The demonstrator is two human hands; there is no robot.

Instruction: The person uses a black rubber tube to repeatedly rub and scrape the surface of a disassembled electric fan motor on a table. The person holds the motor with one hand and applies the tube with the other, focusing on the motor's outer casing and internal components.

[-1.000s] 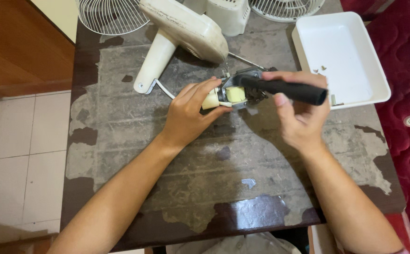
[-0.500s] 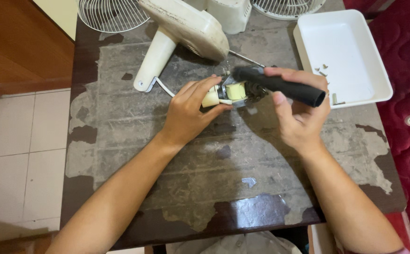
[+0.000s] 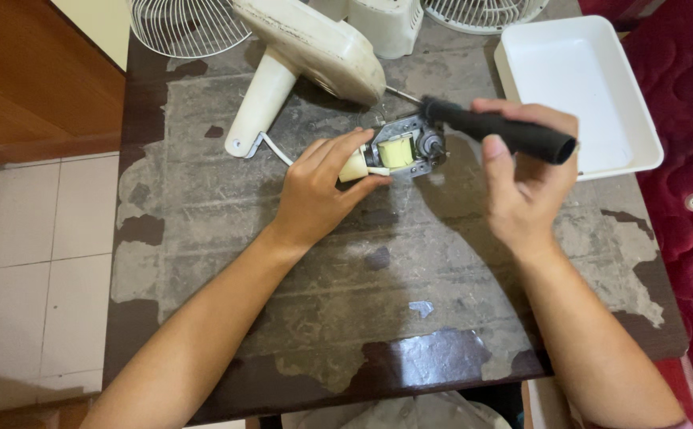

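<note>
Your left hand [image 3: 318,187] is closed around the cream-coloured end of a small fan motor [image 3: 400,149], fingers curled over the top and thumb pressed under it, pinning it to the worn surface [image 3: 346,286]. The motor's metal frame and yellow coil stick out just past your fingertips, toward your right side.

Your right hand [image 3: 525,179] is wrapped loosely around the black handle of a screwdriver [image 3: 497,131], thumb up against the grip. The handle lies across the top of that hand, and its thin shaft points away to the upper left, passing just above the motor's frame; whether the tip touches anything you cannot tell.

Behind the motor lies a cream fan housing [image 3: 314,48] with its stand. A white tray [image 3: 577,87] sits just beyond your right hand, and wire fan guards [image 3: 187,28] rest at the far edge.
</note>
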